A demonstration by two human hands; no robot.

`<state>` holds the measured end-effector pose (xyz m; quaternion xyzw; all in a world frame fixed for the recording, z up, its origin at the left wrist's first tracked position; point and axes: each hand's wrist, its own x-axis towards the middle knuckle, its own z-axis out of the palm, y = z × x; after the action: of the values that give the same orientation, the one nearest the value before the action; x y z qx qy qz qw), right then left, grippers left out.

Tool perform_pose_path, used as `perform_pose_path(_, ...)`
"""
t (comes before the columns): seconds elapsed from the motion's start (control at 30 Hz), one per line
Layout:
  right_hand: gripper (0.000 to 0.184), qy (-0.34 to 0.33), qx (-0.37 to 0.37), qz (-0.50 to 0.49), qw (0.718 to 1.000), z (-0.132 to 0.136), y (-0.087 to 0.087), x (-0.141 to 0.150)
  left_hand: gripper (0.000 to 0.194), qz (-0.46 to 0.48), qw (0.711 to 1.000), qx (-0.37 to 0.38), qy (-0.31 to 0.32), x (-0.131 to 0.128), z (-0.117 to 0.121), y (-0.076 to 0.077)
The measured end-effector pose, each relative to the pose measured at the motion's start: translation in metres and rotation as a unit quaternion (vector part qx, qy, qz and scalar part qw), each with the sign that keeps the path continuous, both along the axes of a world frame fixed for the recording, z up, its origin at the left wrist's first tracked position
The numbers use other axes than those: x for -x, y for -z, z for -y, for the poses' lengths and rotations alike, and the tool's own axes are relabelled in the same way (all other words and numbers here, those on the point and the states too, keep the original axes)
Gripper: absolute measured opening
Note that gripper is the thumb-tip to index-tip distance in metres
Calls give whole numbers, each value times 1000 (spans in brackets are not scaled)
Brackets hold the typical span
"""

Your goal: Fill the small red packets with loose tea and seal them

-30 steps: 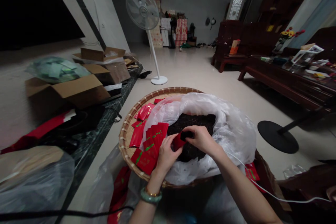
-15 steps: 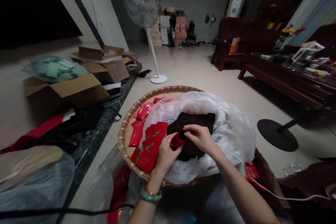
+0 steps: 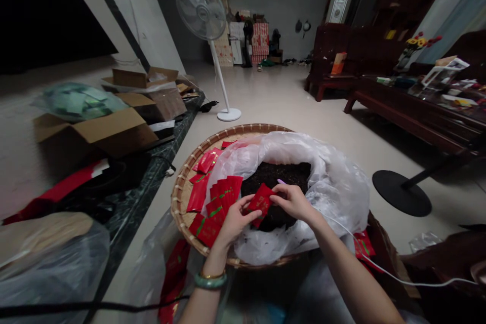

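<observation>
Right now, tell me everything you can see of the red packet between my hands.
The red packet is small, with faint gold-coloured markings on its face and a slight sheen, like foil or plastic film. It is held tilted, marked side toward the camera. The left hand pinches its left side; the right hand holds its upper right edge. It is over the dark loose material within the whitish plastic bag. I can't tell whether it is filled or sealed.
</observation>
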<state>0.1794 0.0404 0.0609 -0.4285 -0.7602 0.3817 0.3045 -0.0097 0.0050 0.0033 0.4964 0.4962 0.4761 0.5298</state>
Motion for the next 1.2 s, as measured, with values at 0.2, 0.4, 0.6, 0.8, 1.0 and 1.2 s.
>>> perform_pose_path(0.2,14,28,-3,-8,1000,-3,6,-9,27,-4,999,46,2,0,3,-2)
perform_pose_path(0.4,18,47,9,-36,998,-3,11,-7,42,55,996,73,0,-6,5,-4)
perform_pose_path(0.6,17,23,23,-26,999,-4,9,-10,40,22,995,95,22,-7,9,-7)
perform_pose_path(0.8,9,25,20,-13,999,-3,8,-9,33,12,998,56,23,-3,2,-11)
perform_pose_path(1.0,7,34,0,-15,999,-3,7,-6,38,101,990,94,-24,-9,0,-8)
perform_pose_path(1.2,10,42,8,-12,999,-2,9,-5,45,121,987,98,-37,-8,0,-5)
